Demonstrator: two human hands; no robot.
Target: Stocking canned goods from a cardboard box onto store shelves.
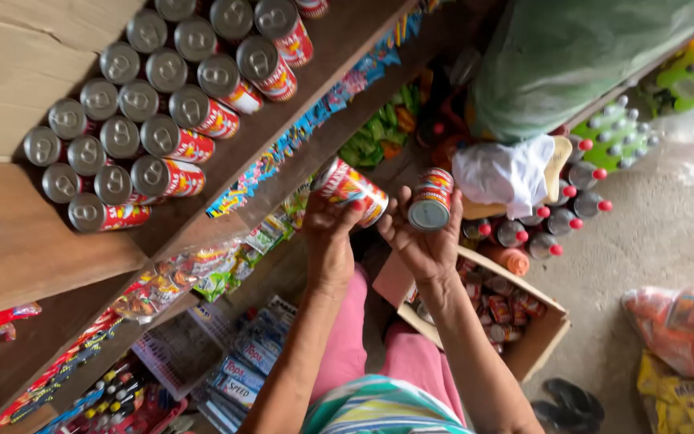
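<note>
Below the wooden shelf [26, 257], which carries rows of red-labelled cans [154, 120] standing tightly together, both hands are raised, each with one can of the same kind. The left hand [329, 233] holds its tilted can [351, 189] closer to the shelf edge; the fingers are curled around the body of the can, and the painted nails show on the label. The right hand [421, 245] holds the second can [430, 199] just beside the first one, with its metal end turned toward the camera; the fingers are spread a little and wrap the can from below. Under the right forearm, farther from the shelf, an open cardboard box [541, 337] stands on the floor with more cans inside.

In my judgement the risk is a slipping can: each one is held by one hand only, and a smooth, round can may roll out of the fingers and fall on the box or the floor. Also, the rows on the shelf are very close, so a careless push could knock a standing can over the edge.
</note>
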